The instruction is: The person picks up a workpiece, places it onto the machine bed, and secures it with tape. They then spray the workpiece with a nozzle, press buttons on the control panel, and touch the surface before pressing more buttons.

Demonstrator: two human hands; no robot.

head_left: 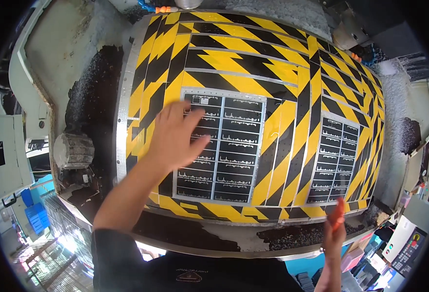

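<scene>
My left hand [178, 136] reaches over the upper left part of a black panel [237, 138] with white line patterns in two columns. Its fingers are spread and nothing shows between them. Whether the fingertips touch the panel I cannot tell. At the lower right, my right hand [335, 237] is closed around a red-orange handheld tool [337, 215], whose tip points up toward a second, similar black panel [335, 158]. The tool's exact kind is unclear. Both panels lie in a wide bed [285, 141] covered with yellow and black striped tape.
Pale machine walls [49, 63] surround the bed, with whitish residue and dark debris [292, 238] along the edges. Orange and blue jointed hoses [163, 9] stick in at the top left. A rounded metal part [74, 151] juts out at left. A control panel [409, 250] stands at lower right.
</scene>
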